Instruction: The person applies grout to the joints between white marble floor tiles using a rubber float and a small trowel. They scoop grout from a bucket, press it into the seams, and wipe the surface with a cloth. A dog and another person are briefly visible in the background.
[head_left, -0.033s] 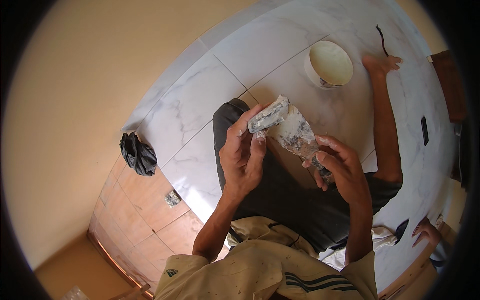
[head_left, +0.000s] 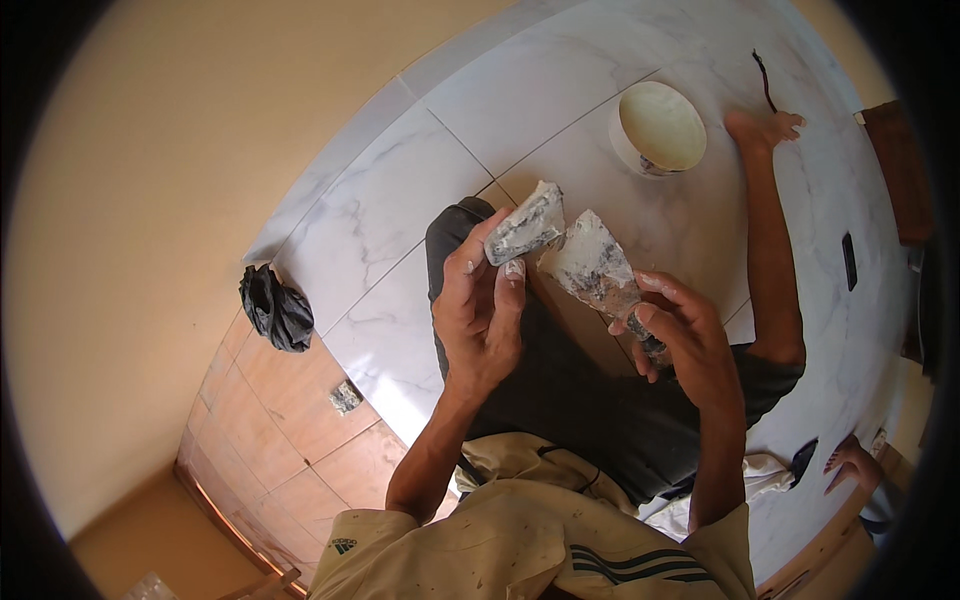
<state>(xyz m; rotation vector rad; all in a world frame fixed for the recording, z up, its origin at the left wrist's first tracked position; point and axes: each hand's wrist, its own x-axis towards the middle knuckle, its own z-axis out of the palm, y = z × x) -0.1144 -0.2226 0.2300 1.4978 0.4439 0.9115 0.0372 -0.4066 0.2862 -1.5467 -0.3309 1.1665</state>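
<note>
My left hand is closed around a small flat grey piece caked with white paste; beneath the paste I cannot tell its exact kind. In my right hand is a putty knife, gripped by its dark handle. White paste and dark smears cover its broad blade, which points up toward the left. The blade's edge lies close beside the grey piece, with a narrow gap between them. Both are held above my dark trousers. White paste marks my fingertips.
A white bucket with pale contents stands on marbled tiles beyond my hands. A crumpled black plastic bag and a small speckled block lie at left. Another person's hand rests at lower right. A dark flat object lies at right.
The grey piece in my left hand has moved slightly left and down, away from the putty knife. A gap now shows where the two met. My right hand has barely moved.
</note>
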